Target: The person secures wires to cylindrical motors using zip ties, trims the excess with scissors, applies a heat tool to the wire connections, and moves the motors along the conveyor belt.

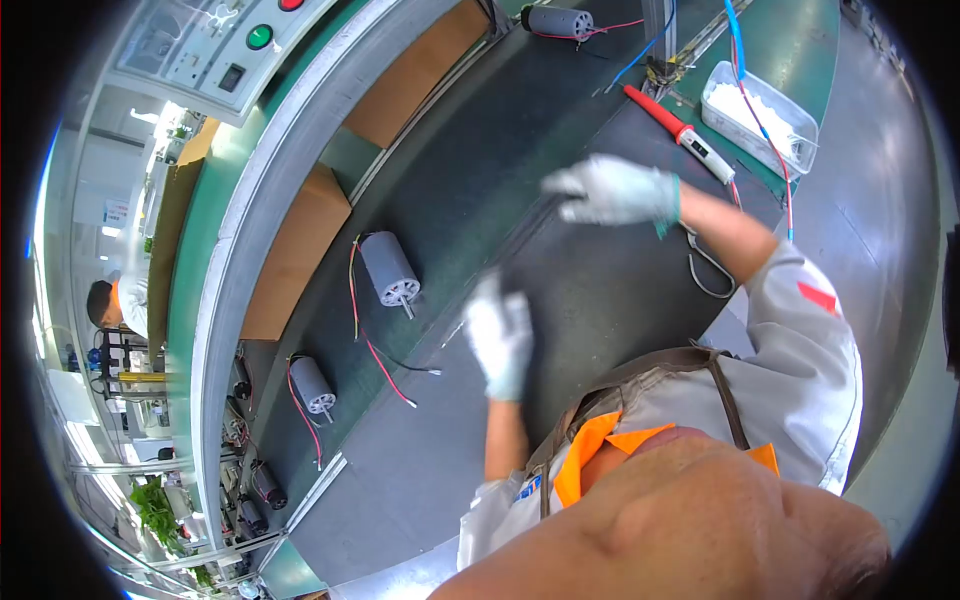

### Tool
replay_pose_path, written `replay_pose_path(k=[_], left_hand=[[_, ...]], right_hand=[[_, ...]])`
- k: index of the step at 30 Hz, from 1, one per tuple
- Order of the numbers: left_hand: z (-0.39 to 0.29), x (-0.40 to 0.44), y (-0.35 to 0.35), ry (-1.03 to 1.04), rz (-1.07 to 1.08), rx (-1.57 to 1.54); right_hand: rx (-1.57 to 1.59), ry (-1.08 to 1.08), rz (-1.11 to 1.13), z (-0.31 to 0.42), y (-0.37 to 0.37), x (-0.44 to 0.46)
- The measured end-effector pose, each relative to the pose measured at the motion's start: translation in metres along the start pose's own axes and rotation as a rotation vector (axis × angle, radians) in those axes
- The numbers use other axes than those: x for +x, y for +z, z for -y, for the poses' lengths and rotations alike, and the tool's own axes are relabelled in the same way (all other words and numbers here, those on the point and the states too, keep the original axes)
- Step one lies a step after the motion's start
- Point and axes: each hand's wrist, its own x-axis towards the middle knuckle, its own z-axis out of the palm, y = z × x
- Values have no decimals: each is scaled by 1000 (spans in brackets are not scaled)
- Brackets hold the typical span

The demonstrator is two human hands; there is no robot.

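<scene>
My left hand [498, 338], in a whitish glove, is over the dark work surface, right of the nearer grey motor [388, 268]. Motion blurs it, but its fingers look apart and nothing shows in them. Farther up and right, my right hand [612, 190], gloved too, has fingers spread a little, with nothing visible between them. It is below and left of a red and white handheld tool [680, 134]. The nearer motor lies on the dark belt [455, 215], touched by neither hand, its red and black leads trailing toward my left hand.
Another motor [313, 387] lies lower left on the belt, and one [557, 22] at the top. A clear bin [760, 122] of white pieces stands upper right. Blue and red cables hang beside it. A control panel [215, 45] is upper left; a person [118, 303] is beyond the line.
</scene>
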Motion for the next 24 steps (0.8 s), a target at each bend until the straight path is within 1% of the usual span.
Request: replay_pose_path(k=[1, 2, 3, 4, 5, 6, 7, 8, 9, 10, 11, 12, 14, 15, 16, 18, 19, 20, 22, 24], left_hand=[[-11, 5, 21, 85, 174, 35], [-26, 20, 35, 281, 199, -46], [-47, 31, 43, 367, 283, -49], [-57, 40, 56, 396, 366, -153], [-64, 39, 75, 396, 331, -227], [-61, 35, 97, 361, 347, -299], [-65, 42, 100, 351, 363, -278], [-66, 49, 100, 341, 377, -251], [-62, 50, 103, 252, 383, -344], [-58, 49, 108, 240, 374, -326], [-53, 50, 112, 233, 367, -398], [-49, 51, 115, 226, 358, -474], [-48, 58, 112, 199, 351, -473], [-46, 59, 114, 182, 336, -518], [-47, 55, 112, 157, 333, -570], [-46, 56, 115, 160, 273, -597], [-45, 54, 119, 142, 264, -612], [-43, 54, 122, 131, 251, -620], [-43, 52, 121, 83, 168, -677], [-40, 54, 118, -21, 32, -667]], right_hand=[[-88, -59, -145, -24, -6, 22], [-217, 28, -154, -50, -22, 46], [-398, 127, -224, -81, -35, 70], [-561, 262, -214, -119, -52, 93], [-722, 421, -213, -144, -74, 112], [-762, 554, -201, -168, -93, 127], [-882, 630, -315, -218, -101, 142], [-897, 674, -308, -254, -109, 147], [-893, 710, -237, -270, -115, 147], [-928, 637, -242, -321, -104, 144], [-814, 634, -313, -346, -91, 145], [-807, 612, -313, -350, -92, 152], [-700, 739, -211, -346, -99, 159], [-720, 661, -244, -350, -98, 161], [-714, 667, -222, -357, -89, 168], [-278, 845, -372, -359, -67, 191], [-260, 866, -549, -346, -40, 198], [-210, 837, -737, -332, -17, 200], [-89, 838, -668, -302, -2, 188], [232, 818, -272, -197, -25, 139]])
